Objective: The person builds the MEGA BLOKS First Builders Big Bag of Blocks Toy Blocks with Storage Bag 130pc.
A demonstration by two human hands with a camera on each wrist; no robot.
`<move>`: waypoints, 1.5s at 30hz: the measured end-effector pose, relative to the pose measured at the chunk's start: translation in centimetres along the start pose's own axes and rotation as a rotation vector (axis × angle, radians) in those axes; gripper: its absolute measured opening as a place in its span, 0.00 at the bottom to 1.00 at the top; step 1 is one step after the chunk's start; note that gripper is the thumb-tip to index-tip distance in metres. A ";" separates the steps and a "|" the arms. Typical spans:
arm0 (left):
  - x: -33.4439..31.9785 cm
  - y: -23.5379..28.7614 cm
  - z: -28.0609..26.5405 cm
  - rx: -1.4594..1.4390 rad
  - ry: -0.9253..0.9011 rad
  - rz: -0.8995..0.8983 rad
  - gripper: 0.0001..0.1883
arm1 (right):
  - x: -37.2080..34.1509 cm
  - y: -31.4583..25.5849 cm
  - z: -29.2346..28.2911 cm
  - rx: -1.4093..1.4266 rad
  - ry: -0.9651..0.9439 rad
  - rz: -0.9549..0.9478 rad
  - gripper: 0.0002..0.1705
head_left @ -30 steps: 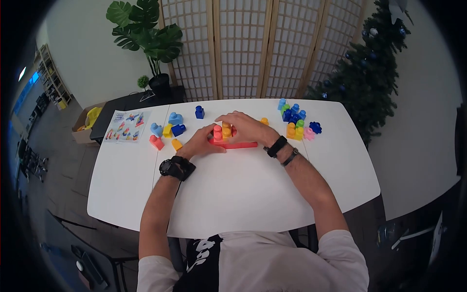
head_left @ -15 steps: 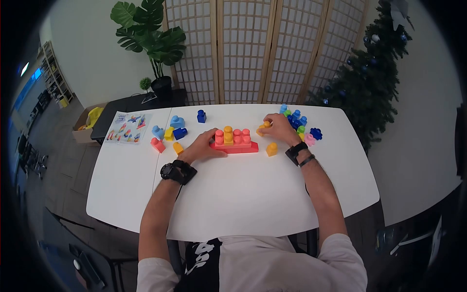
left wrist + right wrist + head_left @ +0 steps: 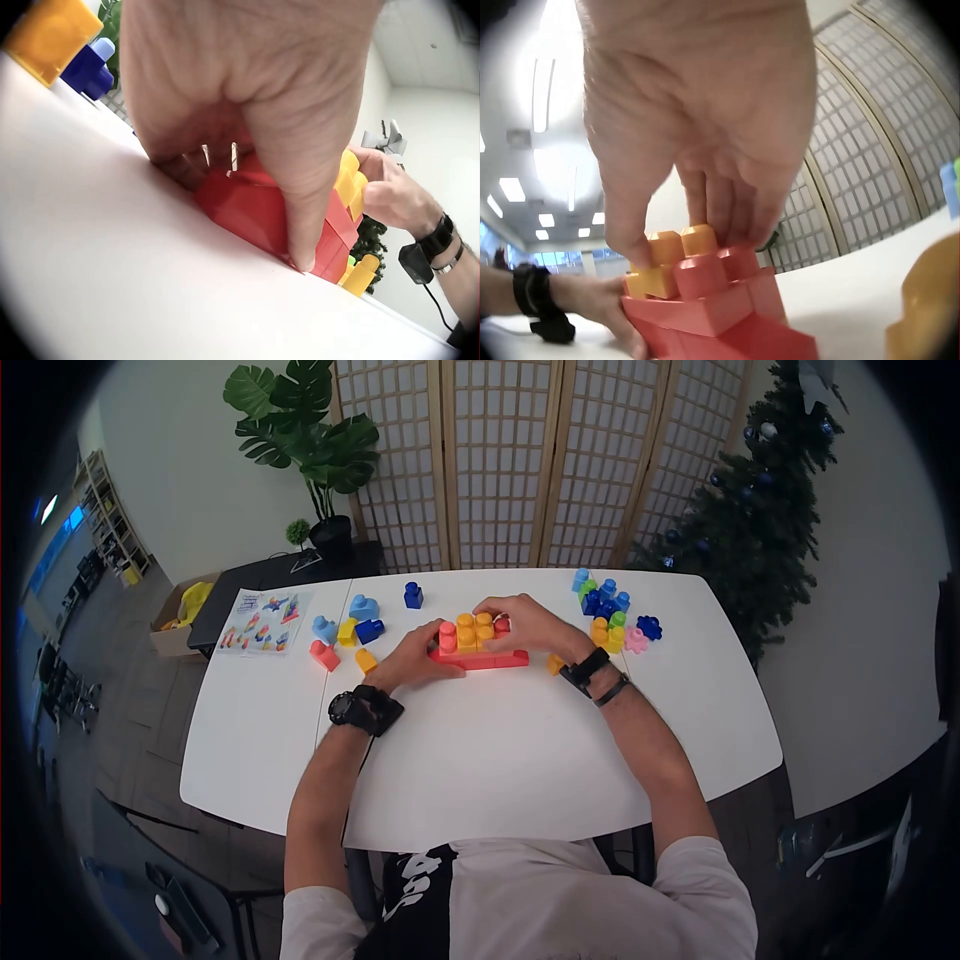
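Note:
A long red toy-block base (image 3: pixel 495 662) lies on the table, with coral-red blocks (image 3: pixel 703 277) stacked on it. My left hand (image 3: pixel 410 658) grips its left end, thumb along the near side in the left wrist view. On top, two yellow-orange blocks stand side by side. My right hand (image 3: pixel 530 625) pinches the right-hand yellow-orange block (image 3: pixel 484 628) between thumb and fingers, right at the coral-red studs. In the right wrist view its thumb comes down on the near side and the fingers on the far side.
An orange block (image 3: pixel 555 663) lies beside my right wrist. Left of the base are loose blocks, among them a dark blue one (image 3: pixel 369 631), and a printed picture sheet (image 3: pixel 265 622). Another dark blue block (image 3: pixel 413 596) sits farther back. Several mixed blocks (image 3: pixel 605 600) cluster at the right.
My right hand went right, took up a yellow-orange block near the right cluster, and came back with it onto the red stack beside the first one. The left hand stayed on the base.

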State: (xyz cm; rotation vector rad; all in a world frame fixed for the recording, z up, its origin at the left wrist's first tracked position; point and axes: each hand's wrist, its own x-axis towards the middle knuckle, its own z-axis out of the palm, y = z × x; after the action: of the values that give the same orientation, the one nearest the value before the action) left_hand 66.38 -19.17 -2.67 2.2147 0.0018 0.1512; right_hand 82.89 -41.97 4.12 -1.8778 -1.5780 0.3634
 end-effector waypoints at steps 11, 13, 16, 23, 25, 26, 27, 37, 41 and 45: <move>0.0 1.4 0.1 0.046 -0.005 -0.042 0.40 | 0.0 0.9 1.6 0.071 -0.029 -0.019 0.39; -0.1 1.4 0.0 0.024 -0.027 -0.028 0.40 | 0.1 1.3 2.2 0.030 -0.016 -0.029 0.40; 0.1 0.7 0.2 0.039 -0.019 0.022 0.38 | 0.4 1.4 2.6 -0.028 -0.010 -0.043 0.41; -0.9 3.2 -1.1 0.126 -0.089 -0.136 0.50 | -1.4 0.7 0.2 0.089 0.129 0.051 0.44; -1.4 2.4 -2.6 0.106 -0.048 -0.081 0.58 | -2.3 1.7 -1.9 0.142 0.199 0.049 0.40; -1.8 2.3 -3.7 0.135 -0.037 -0.059 0.58 | -2.8 2.3 -3.2 0.116 0.248 0.084 0.35; -2.3 2.2 -4.7 0.182 -0.008 -0.040 0.55 | -3.6 2.9 -4.2 0.092 0.296 0.118 0.30; -8.8 0.2 -16.6 0.343 0.500 -0.034 0.17 | -10.9 2.7 -6.1 -0.053 -0.023 0.351 0.29; -10.9 -1.1 -16.9 0.481 0.490 -0.141 0.14 | -11.9 2.4 -5.1 0.025 -0.093 0.381 0.39; -9.8 -2.1 -14.4 0.491 0.396 -0.151 0.15 | -11.6 3.4 -3.8 0.070 -0.066 0.303 0.30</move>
State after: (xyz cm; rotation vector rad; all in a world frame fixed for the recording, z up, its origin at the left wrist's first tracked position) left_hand 55.18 -7.00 3.24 2.6191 0.4679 0.5514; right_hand 84.99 -54.41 2.65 -2.0708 -1.3025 0.6095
